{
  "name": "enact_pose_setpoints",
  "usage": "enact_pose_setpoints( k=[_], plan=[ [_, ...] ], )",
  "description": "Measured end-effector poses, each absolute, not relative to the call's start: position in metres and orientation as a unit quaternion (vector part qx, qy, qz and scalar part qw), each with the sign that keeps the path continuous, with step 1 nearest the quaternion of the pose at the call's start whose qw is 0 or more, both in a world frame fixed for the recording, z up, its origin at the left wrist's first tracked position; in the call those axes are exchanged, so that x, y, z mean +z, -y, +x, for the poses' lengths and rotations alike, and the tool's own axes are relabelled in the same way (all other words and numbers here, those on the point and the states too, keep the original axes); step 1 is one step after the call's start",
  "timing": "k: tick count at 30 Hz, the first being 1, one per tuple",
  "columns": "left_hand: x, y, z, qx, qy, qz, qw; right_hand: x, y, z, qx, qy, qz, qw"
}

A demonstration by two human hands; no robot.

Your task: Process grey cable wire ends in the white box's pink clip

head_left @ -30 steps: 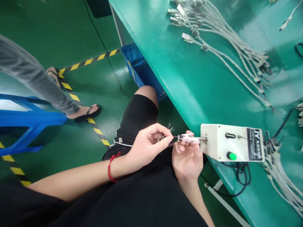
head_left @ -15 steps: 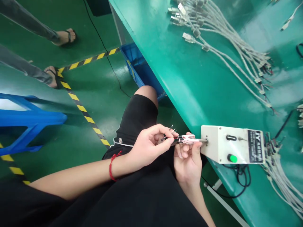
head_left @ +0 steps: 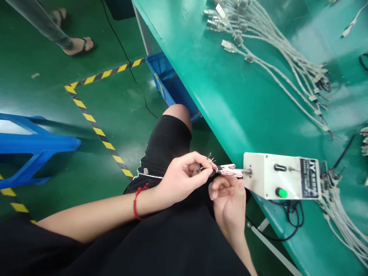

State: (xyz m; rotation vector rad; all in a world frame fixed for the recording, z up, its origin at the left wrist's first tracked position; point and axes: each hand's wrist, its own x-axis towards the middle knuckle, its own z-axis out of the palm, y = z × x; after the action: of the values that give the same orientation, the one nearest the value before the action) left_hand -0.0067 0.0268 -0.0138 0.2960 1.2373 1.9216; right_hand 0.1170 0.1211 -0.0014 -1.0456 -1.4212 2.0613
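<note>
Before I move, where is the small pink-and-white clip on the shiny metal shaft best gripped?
Pinch the small pink-and-white clip across its pale body, probably near the shiny metal shaft, coming from the torso side. It lies lengthwise in line with the shaft, with the right hand just below; the left hand crowds its dark tip.

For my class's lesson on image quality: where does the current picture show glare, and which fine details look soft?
Head view: pale glare on the glossy green tabletop and shiny green floor; head view: small print on the black label of the white boxy device too soft to read; head view: thin wire ends at the bare left hand too soft to trace clearly.
</note>
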Motion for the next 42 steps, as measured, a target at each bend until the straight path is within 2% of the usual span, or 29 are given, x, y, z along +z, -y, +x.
enact_pose_setpoints(
  k=[1,3,5,6,9,21,34,37,42],
  plan=[
    [-0.014,-0.027,-0.006,0.761,-0.491,0.116,0.407,0.000,-0.118,0.122,0.685,0.576,-0.381,0.232],
    [-0.014,-0.027,-0.006,0.760,-0.493,0.114,0.408,0.001,-0.116,0.133,0.509,0.684,-0.394,0.343],
    [-0.015,-0.027,-0.005,0.758,-0.497,0.111,0.409,0.002,-0.119,0.142,0.313,0.723,-0.400,0.468],
    [-0.016,-0.027,-0.004,0.755,-0.500,0.109,0.411,0.002,-0.123,0.145,0.247,0.725,-0.402,0.502],
    [-0.016,-0.025,-0.004,0.746,-0.510,0.106,0.415,0.001,-0.138,0.149,0.190,0.727,-0.422,0.507],
    [-0.019,-0.025,-0.004,0.734,-0.521,0.114,0.420,0.001,-0.143,0.149,0.188,0.712,-0.443,0.511],
    [-0.015,-0.020,-0.004,0.743,-0.521,0.106,0.408,-0.003,-0.130,0.165,0.194,0.733,-0.391,0.522],
    [-0.008,-0.013,-0.003,0.751,-0.525,0.120,0.382,0.007,-0.116,0.161,0.320,0.728,-0.399,0.457],
    [0.008,-0.006,0.002,0.753,-0.512,0.197,0.363,0.028,-0.109,0.137,0.669,0.606,-0.364,0.229]
  ],
)
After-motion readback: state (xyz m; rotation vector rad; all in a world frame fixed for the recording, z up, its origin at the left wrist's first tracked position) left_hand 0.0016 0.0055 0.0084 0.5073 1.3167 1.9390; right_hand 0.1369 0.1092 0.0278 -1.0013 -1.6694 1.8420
